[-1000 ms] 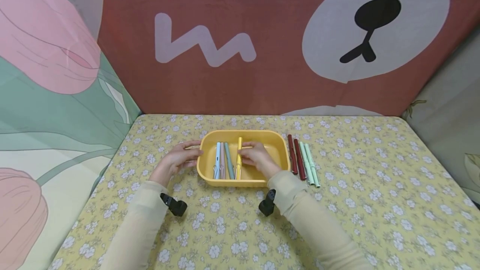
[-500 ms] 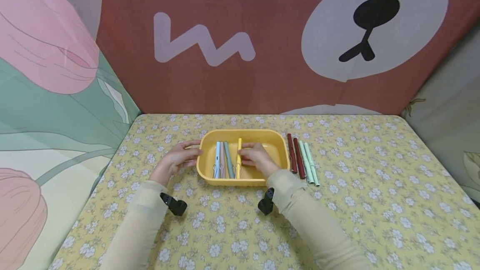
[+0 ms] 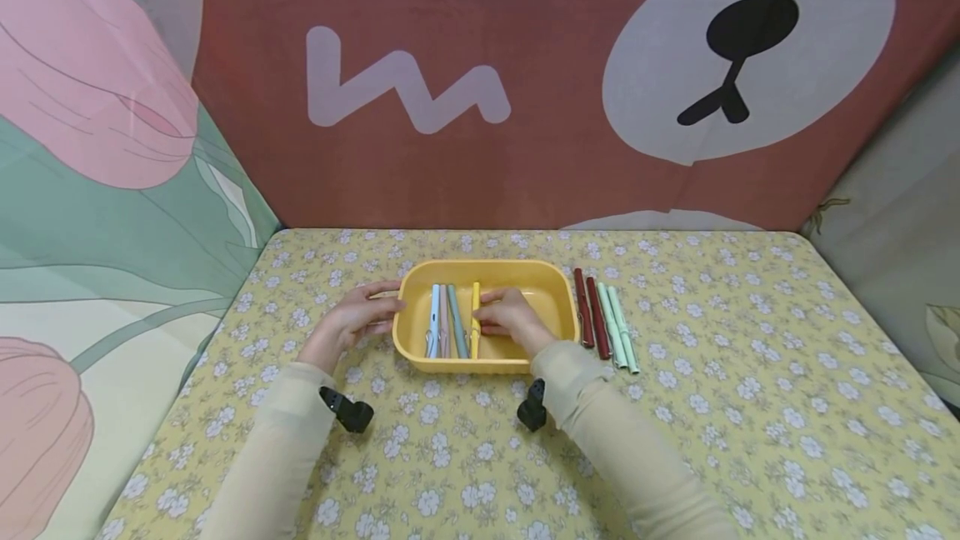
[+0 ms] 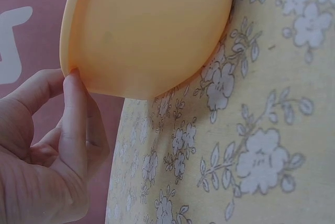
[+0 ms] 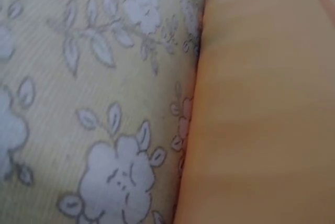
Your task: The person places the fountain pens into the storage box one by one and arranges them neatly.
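A yellow tray (image 3: 551, 277) with rounded corners lies on the cloth in the head view. My left hand (image 3: 360, 315) pinches its left rim between thumb and finger, as the left wrist view shows at the tray wall (image 4: 152, 35). My right hand (image 3: 513, 317) reaches into the tray and holds a yellow pen (image 3: 476, 319) near the middle. Left of that pen lie a light blue pen (image 3: 434, 319), a pale pink pen (image 3: 444, 323) and a grey-green pen (image 3: 457, 319), side by side. Only the tray's outer wall (image 5: 261, 98) and the cloth show in the right wrist view; the right hand is hidden there.
Right of the tray, two dark red pens (image 3: 597, 319) and two mint green pens (image 3: 617, 327) lie on the flowered tablecloth (image 3: 450, 457). A fabric backdrop with a bear print (image 3: 555, 165) stands behind the table's far edge.
My right hand has shifted slightly left with the yellow pen, which sits a little nearer the grey-green pen and slightly closer to me. The left hand stays at the rim.
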Action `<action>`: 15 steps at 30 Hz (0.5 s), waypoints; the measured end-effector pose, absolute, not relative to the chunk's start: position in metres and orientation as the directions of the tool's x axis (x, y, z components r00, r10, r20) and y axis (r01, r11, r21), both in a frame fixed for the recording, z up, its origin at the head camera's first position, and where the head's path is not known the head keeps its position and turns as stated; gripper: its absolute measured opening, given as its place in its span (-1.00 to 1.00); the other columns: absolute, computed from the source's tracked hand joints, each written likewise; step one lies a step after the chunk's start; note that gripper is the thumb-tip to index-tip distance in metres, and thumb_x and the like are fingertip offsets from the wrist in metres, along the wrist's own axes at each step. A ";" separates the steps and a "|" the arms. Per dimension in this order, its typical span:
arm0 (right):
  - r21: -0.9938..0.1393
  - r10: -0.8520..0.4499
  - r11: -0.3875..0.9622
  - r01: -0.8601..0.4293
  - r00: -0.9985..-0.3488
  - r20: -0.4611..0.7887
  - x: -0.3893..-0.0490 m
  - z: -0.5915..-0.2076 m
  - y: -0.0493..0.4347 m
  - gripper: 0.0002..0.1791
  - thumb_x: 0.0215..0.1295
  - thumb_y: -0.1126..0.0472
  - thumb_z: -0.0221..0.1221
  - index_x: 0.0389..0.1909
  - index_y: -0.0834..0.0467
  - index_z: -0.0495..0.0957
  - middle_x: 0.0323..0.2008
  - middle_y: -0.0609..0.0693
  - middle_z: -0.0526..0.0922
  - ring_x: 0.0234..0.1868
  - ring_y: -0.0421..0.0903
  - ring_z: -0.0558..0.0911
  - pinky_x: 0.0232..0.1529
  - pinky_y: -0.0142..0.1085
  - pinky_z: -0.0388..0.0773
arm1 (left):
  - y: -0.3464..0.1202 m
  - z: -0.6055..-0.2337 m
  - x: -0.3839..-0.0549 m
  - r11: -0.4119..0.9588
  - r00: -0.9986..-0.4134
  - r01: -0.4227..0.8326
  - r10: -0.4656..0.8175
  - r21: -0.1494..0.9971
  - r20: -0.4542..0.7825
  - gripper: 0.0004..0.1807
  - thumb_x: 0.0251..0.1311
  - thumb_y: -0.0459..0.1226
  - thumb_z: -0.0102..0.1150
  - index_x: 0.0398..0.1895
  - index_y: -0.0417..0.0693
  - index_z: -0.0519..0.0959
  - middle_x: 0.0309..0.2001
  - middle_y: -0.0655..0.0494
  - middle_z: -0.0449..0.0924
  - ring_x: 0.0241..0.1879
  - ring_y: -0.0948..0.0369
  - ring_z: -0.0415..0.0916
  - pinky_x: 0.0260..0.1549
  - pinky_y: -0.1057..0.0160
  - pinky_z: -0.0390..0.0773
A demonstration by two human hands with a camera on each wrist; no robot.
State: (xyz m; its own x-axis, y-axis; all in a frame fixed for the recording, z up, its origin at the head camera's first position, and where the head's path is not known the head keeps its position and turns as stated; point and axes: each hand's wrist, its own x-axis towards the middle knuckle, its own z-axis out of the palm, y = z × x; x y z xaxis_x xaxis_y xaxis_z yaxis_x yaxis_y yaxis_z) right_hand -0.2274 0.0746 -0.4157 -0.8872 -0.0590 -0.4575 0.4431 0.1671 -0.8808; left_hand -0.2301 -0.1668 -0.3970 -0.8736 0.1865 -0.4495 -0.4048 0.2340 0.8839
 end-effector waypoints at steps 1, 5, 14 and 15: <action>-0.881 -0.055 0.183 0.436 -0.890 -0.452 -0.227 -0.416 0.074 -0.56 0.22 0.44 0.17 0.14 0.40 0.41 -0.27 0.08 0.56 -0.49 -0.23 0.52 -0.38 -0.46 0.64 | -0.167 -0.397 -0.230 0.235 -0.874 -0.404 0.186 0.884 -0.449 -0.32 0.25 -0.29 0.16 0.44 -0.05 0.20 -0.25 0.19 0.65 -0.40 0.38 0.65 -0.42 0.46 0.68; -0.879 -0.030 0.247 0.409 -0.903 -0.429 -0.227 -0.416 0.074 -0.59 0.20 0.42 0.20 0.09 0.39 0.45 -0.13 0.19 0.58 -0.49 -0.23 0.54 -0.39 -0.44 0.67 | -0.167 -0.397 -0.230 0.238 -0.874 -0.399 0.192 0.886 -0.445 -0.32 0.26 -0.29 0.16 0.44 -0.06 0.20 -0.25 0.19 0.65 -0.40 0.38 0.65 -0.41 0.46 0.69; -0.874 0.009 0.305 0.378 -0.919 -0.395 -0.226 -0.418 0.072 -0.62 0.12 0.44 0.25 0.00 0.39 0.49 -0.36 0.10 0.59 -0.62 -0.25 0.52 -0.49 -0.44 0.66 | -0.166 -0.397 -0.230 0.236 -0.876 -0.400 0.185 0.886 -0.445 -0.34 0.26 -0.31 0.14 0.43 -0.06 0.21 -0.29 0.20 0.64 -0.42 0.37 0.65 -0.44 0.47 0.68; -0.874 0.011 0.303 0.379 -0.919 -0.394 -0.226 -0.418 0.072 -0.62 0.12 0.44 0.25 0.00 0.39 0.49 -0.40 0.07 0.58 -0.63 -0.25 0.51 -0.50 -0.45 0.65 | -0.166 -0.397 -0.230 0.235 -0.876 -0.402 0.183 0.885 -0.447 -0.34 0.26 -0.31 0.14 0.43 -0.06 0.21 -0.30 0.21 0.63 -0.42 0.37 0.64 -0.44 0.47 0.68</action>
State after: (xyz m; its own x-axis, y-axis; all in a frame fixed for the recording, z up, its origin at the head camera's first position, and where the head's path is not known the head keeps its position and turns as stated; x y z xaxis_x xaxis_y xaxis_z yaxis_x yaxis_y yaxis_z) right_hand -0.2258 0.0717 -0.4179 -0.9189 0.0107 -0.3943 0.3787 0.3033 -0.8744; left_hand -0.2295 -0.1663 -0.3971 -0.8756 0.1834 -0.4468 -0.4023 0.2349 0.8848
